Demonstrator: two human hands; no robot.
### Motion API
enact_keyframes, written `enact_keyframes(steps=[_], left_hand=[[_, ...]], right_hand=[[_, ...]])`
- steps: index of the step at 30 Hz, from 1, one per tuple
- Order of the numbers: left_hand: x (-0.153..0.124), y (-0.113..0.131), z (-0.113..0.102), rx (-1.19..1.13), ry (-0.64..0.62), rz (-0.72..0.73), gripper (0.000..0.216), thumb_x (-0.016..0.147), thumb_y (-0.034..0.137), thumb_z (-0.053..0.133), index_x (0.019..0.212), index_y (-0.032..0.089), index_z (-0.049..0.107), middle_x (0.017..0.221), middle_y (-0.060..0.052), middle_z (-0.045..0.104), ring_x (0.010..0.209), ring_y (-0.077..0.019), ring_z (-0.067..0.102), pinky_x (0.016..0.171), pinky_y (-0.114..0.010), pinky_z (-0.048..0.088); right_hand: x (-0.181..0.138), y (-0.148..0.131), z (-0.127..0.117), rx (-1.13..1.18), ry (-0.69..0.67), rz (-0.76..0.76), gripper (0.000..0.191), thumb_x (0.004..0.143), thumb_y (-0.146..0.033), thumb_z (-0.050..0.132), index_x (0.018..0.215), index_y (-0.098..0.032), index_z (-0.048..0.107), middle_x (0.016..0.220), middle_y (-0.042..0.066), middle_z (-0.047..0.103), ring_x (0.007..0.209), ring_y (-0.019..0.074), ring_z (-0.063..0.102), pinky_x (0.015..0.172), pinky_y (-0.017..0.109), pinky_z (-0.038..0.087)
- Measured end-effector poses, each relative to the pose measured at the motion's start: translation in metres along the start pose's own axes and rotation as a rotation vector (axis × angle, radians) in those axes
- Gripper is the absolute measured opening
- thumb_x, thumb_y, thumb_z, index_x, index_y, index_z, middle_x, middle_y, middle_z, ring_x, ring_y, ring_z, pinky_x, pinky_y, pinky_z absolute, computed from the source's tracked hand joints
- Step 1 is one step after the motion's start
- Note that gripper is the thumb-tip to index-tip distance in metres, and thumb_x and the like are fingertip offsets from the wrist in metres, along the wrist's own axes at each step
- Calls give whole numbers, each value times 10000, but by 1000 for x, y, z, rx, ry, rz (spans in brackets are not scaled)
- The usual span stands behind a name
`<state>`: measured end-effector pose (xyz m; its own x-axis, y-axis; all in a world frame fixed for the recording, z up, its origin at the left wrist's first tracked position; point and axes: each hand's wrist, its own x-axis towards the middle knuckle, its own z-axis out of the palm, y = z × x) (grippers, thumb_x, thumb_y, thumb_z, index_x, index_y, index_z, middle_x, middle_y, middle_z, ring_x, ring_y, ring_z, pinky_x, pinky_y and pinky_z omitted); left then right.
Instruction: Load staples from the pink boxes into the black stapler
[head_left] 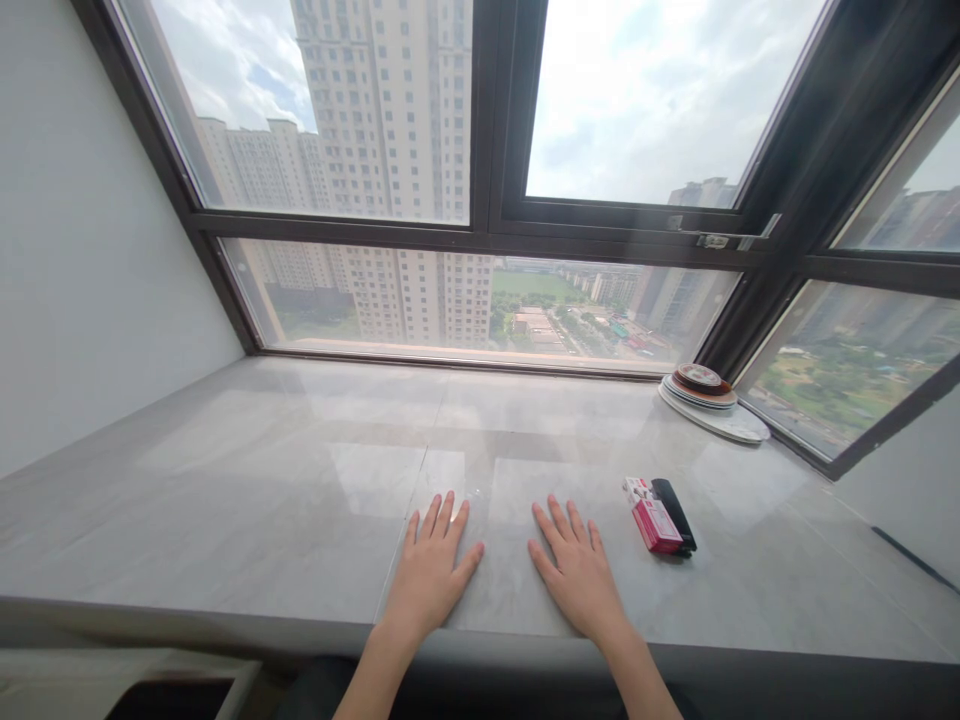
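My left hand (430, 570) lies flat on the pale marbled sill (225, 510), palm down with the fingers spread. Palm down to its right, my right hand (576, 568) rests on the same surface, its fingers also apart. Neither one holds anything. Nearest to my right hand, a short way to its right, are a pink and white small box (658, 526) and another white box (639, 489) just behind it. Against their right side lies a long black object (675, 512) that looks like a stapler.
A stack of round plates or discs (705, 392) sits in the back right corner by the window. Dark window frames (480, 240) rise along the back and right. A white wall (90, 250) bounds the left. The sill's front edge (225, 615) runs below my hands.
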<state>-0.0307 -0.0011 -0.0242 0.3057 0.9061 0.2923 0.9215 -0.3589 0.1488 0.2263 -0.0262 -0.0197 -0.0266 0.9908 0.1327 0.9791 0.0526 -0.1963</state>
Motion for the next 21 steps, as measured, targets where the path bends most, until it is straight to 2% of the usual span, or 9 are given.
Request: enact_keyframes(steps=[21], left_hand=[[0, 1, -1, -34, -5, -8, 621, 1011, 578, 365, 1582, 341, 307, 1663, -31, 253, 1544, -300, 195, 1228, -552, 191]], right_hand=[[-1, -2, -6, 17, -34, 18, 604, 1020, -559, 302, 1596, -379, 279, 1685, -55, 142, 1562, 270, 60, 1245, 522, 74]])
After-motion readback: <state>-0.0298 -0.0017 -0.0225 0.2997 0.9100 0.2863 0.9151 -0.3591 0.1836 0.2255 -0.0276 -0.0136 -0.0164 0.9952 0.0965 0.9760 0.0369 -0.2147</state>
